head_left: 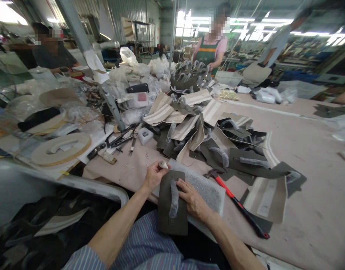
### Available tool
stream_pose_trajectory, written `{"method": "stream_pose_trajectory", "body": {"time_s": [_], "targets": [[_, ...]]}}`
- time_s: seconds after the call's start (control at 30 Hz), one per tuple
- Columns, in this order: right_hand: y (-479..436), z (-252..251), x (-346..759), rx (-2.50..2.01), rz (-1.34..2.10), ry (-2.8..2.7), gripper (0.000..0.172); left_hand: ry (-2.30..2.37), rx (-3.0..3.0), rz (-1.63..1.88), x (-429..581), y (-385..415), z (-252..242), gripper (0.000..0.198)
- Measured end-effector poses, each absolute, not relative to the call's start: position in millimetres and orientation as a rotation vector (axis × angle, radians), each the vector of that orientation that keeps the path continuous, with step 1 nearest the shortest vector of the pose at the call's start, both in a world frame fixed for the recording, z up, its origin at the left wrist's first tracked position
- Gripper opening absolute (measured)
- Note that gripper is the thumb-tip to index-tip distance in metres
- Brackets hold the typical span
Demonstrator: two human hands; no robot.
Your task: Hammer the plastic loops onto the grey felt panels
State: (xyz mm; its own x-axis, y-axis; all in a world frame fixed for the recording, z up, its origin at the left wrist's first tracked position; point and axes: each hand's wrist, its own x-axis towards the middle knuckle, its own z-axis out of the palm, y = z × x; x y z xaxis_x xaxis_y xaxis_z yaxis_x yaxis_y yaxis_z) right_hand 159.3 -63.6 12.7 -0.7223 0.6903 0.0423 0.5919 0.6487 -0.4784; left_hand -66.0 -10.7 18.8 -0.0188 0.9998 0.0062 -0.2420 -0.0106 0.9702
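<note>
My left hand [154, 175] is closed around a small whitish, round-ended object [163, 165], whose kind I cannot make out. It is just beyond the upper left corner of a dark grey-brown panel [173, 225]. A handle [173, 198] wrapped in clear plastic runs down the panel's middle. My right hand [192, 198] grips the panel's right side, fingers bent over its face near the handle's top. Beneath the panel's far end lies a pale speckled slab [203, 187]. To the right rests a hammer [231, 195] with a red and black handle.
A heap of similar panels [194, 131] covers the middle of the table [318, 180]. Hand tools [124, 138], a white block [145, 136] and a tape roll [61, 148] lie left, near a metal post [90, 63]. A bin [105, 187] stands lower left. Several people work beyond.
</note>
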Motion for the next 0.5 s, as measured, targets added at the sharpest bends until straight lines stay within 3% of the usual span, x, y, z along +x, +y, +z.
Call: {"method": "stream_pose_trajectory", "body": {"time_s": [0.13,0.2,0.27,0.4,0.5], "targets": [[-68.7,23.9,157.2,-1.106,0.632,-2.710,0.085,0.999,1.180,1.163,-47.1,-12.4,14.2,0.020],[-70.4,31.4,165.1,-1.159,0.572,-2.713,0.087,0.992,1.205,1.139,-45.1,-13.9,8.5,0.020],[-71.6,37.2,182.3,-1.273,0.446,-2.602,0.080,1.000,1.205,1.154,-45.9,-14.2,3.5,0.021],[-78.2,36.7,240.3,-1.764,0.053,-2.123,0.043,0.994,1.177,1.154,-48.5,-11.6,0.0,0.023],[-88.2,27.1,286.7,-2.303,-0.098,-1.952,0.041,0.989,1.189,1.135,-48.7,-10.5,1.6,0.023]]}}
